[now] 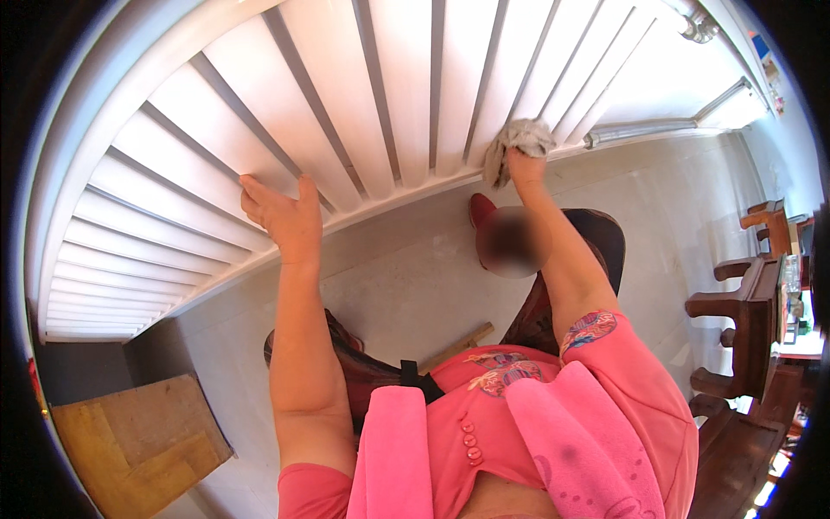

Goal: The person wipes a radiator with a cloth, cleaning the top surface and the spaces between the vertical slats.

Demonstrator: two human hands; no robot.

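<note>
A white radiator (410, 97) with flat upright bars and dark gaps between them spans the upper part of the view. My right hand (526, 170) grips a crumpled grey cloth (528, 135), pressed to the lower ends of the bars on the right. Part of the cloth hangs down past my knuckles. Further left, my left hand (288, 217) holds nothing; its thumb and fingers are spread and touch the lower bars. A pink towel (397, 441) hangs down both sides of my chest.
Right of the bars, a metal pipe (642, 132) runs along the wall's base, with a metal valve (700, 29) above. Dark carved wooden furniture (733, 311) lines the right side. A worn wooden board (155, 434) is at lower left. My red shoe (481, 207) rests on the tiled floor (415, 279).
</note>
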